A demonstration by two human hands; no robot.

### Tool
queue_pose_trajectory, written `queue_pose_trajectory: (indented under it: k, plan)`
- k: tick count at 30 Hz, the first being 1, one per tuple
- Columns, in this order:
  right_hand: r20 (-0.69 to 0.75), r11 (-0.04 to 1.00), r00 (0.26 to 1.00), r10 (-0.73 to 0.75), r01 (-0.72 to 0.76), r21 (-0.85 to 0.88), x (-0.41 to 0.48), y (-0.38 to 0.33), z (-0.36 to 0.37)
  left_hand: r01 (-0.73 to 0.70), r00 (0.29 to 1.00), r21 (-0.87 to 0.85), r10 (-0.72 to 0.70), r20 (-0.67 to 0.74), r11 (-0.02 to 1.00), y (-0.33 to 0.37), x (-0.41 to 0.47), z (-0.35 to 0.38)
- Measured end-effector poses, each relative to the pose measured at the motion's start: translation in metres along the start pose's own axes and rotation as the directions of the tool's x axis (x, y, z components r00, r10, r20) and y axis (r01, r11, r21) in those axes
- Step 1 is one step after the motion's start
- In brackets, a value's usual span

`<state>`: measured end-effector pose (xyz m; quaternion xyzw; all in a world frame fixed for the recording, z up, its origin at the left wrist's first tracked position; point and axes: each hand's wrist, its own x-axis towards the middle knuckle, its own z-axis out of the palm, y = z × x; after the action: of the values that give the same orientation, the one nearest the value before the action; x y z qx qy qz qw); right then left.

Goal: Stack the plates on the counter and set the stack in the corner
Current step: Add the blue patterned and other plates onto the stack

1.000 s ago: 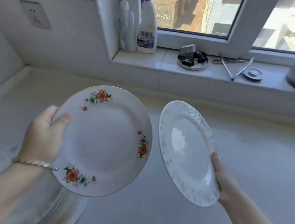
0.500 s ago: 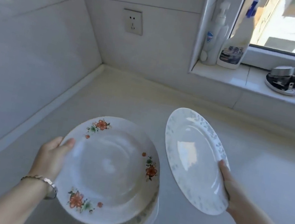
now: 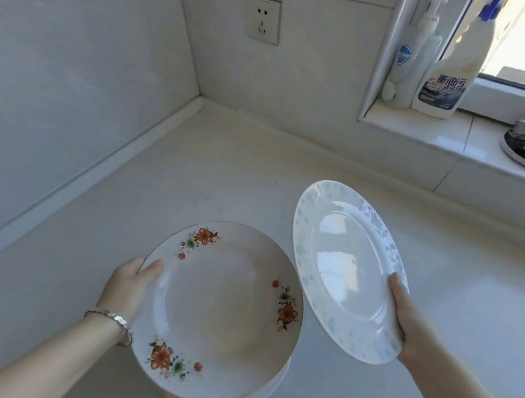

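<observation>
Since a second ago the flowered plate [image 3: 217, 313] has come down onto the stack [image 3: 259, 396] at the near counter [image 3: 223, 175] edge, the left hand [image 3: 130, 284] still pinching its left rim. The right hand [image 3: 407, 322] grips the blue-patterned plate [image 3: 343, 268], tilted, just right. Bottles [image 3: 445, 73] stand on the far sill.

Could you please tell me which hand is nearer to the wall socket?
The left hand: it holds the floral plate below the wall socket. The right hand, with the blue-patterned plate, is further right of it.
</observation>
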<state>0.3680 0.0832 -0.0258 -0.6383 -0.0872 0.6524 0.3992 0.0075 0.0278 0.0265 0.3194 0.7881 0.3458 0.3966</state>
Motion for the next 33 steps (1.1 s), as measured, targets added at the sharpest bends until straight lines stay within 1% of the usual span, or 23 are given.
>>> queue_pose_trajectory:
  k: [2,3,5,8,10,13,15,16,17,18,19,20,21,23,24,26,28,30,33]
  plan:
    - [-0.022,1.0,1.0,0.0,0.0,0.011,-0.004,0.001,0.001,-0.054,0.998,0.191,0.058,-0.014,0.98,-0.002,0.003,-0.003]
    - [-0.037,1.0,0.999,0.006,-0.005,0.017,-0.007,0.002,0.001,-0.082,0.996,0.301,0.09,-0.013,0.95,-0.002,0.004,-0.004]
    - [-0.075,1.0,0.997,0.014,-0.013,0.01,-0.006,0.005,0.0,-0.147,0.986,0.517,0.169,0.004,0.843,0.001,0.004,-0.007]
    - [-0.111,1.0,0.994,0.006,-0.007,-0.015,-0.007,0.008,-0.002,-0.191,0.973,0.75,0.223,0.059,0.634,0.004,0.001,-0.013]
    - [-0.111,0.998,0.994,0.018,-0.023,-0.05,-0.003,0.012,-0.008,-0.201,0.968,0.842,0.231,0.094,0.5,0.003,0.001,-0.014]
    - [-0.073,0.997,0.997,0.014,-0.019,-0.069,0.007,0.016,-0.018,-0.203,0.967,0.888,0.228,0.115,0.414,0.003,0.003,-0.015]
    - [-0.064,0.998,0.998,-0.006,0.001,-0.064,0.007,0.017,-0.022,-0.21,0.951,0.919,0.286,0.113,0.333,0.001,0.003,-0.015]
    - [-0.054,0.999,0.998,-0.012,0.009,-0.052,0.007,0.018,-0.024,-0.209,0.944,0.92,0.313,0.101,0.332,-0.001,0.003,-0.015]
    - [-0.048,0.999,0.999,-0.016,0.014,-0.053,0.003,0.018,-0.024,-0.203,0.946,0.893,0.315,0.073,0.402,-0.004,0.002,-0.015]
    - [-0.041,0.998,0.999,-0.013,0.011,-0.055,0.002,0.017,-0.023,-0.19,0.957,0.831,0.288,0.038,0.523,-0.007,0.002,-0.014]
    - [-0.045,0.998,0.999,-0.008,0.006,-0.059,0.0,0.015,-0.022,-0.157,0.974,0.73,0.225,0.004,0.665,-0.01,0.0,-0.013]
    - [-0.042,0.998,0.999,-0.01,0.008,-0.056,-0.002,0.014,-0.021,-0.13,0.986,0.617,0.168,-0.003,0.776,-0.013,-0.001,-0.012]
    - [-0.042,0.999,0.999,-0.011,0.009,-0.052,-0.003,0.014,-0.021,-0.11,0.993,0.51,0.122,0.01,0.853,-0.015,-0.003,-0.01]
    - [-0.06,0.998,0.998,-0.02,0.017,-0.053,-0.007,0.012,-0.019,-0.102,0.994,0.253,0.091,0.056,0.962,-0.02,-0.009,-0.004]
    - [-0.069,0.998,0.997,-0.035,0.032,-0.046,-0.01,0.011,-0.017,-0.096,0.994,0.129,0.087,0.068,0.987,-0.021,-0.013,0.0]
    - [-0.082,0.995,0.994,-0.078,0.072,-0.074,-0.025,0.006,-0.006,-0.095,0.993,-0.019,0.096,0.063,0.995,-0.024,-0.017,0.006]
    - [-0.085,0.977,0.985,-0.153,0.137,-0.163,-0.042,0.0,0.007,-0.066,0.997,-0.117,0.068,0.019,0.991,-0.026,-0.019,0.009]
    - [-0.08,0.944,0.966,-0.244,0.218,-0.248,-0.051,-0.006,0.019,-0.044,0.999,-0.203,0.046,0.004,0.978,-0.024,-0.021,0.01]
    - [-0.04,0.891,0.946,-0.322,0.288,-0.35,-0.059,-0.007,0.041,-0.068,0.998,-0.261,0.069,-0.004,0.963,-0.02,-0.024,0.012]
